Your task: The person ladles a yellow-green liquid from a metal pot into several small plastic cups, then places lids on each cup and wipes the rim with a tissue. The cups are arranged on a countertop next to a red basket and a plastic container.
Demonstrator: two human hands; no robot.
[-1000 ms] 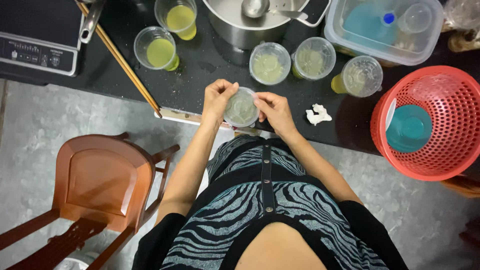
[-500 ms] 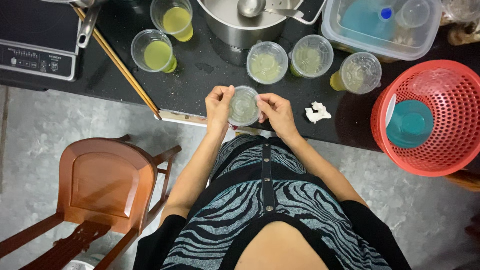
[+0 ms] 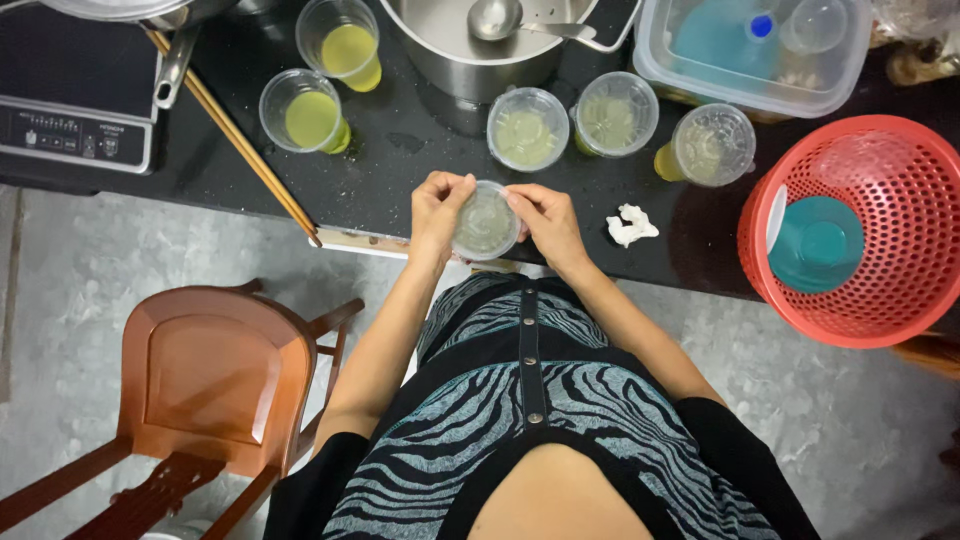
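A clear plastic cup with a lid (image 3: 485, 222) stands at the near edge of the black counter (image 3: 400, 180). My left hand (image 3: 436, 212) grips its left side, fingertips pressing on the lid's rim. My right hand (image 3: 545, 224) holds the right side the same way. Behind it stand three lidded cups of pale yellow-green liquid (image 3: 527, 130), (image 3: 614, 112), (image 3: 712, 146). Two open cups of the same liquid (image 3: 302, 113), (image 3: 342, 42) stand further left.
A steel pot with a ladle (image 3: 480, 40) sits at the back. Long chopsticks (image 3: 235, 140) lie diagonally by a cooktop (image 3: 75, 100). A crumpled tissue (image 3: 630, 225), a red basket (image 3: 880, 300) with a teal lid, a clear tub (image 3: 760, 60) and a wooden chair (image 3: 215, 380) are nearby.
Both hands stay on the cup; the fingers have shifted slightly round the lid's rim. The view has drifted a little.
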